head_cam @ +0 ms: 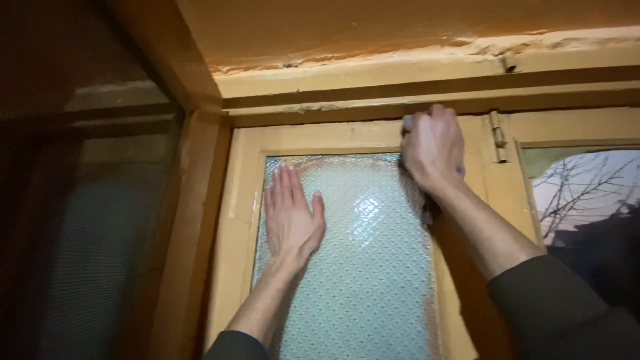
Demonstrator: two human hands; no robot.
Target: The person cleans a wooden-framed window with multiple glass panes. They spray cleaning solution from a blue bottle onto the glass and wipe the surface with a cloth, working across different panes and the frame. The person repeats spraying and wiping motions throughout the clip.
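**Surface and material findings, upper window area**

I record the window sash frame (pixel 313 137) as wood under yellow-ochre paint with a slight sheen; the coat looks thick and uneven, with ridges near the corners. The pane (pixel 360 267) is patterned obscure glass, finely textured and glossy, throwing back a bright glare patch. The cloth (pixel 408 123) bunched under my right hand (pixel 433 147) is soft, pale fabric, matt. My left hand (pixel 291 213) lies flat on the textured glass. The hinge (pixel 497 137) appears to be metal, painted over in the same colour. The lintel (pixel 413 67) above shows cracked, flaking paint and a rough surface. My sleeves (pixel 567 307) are dark, matt cloth.
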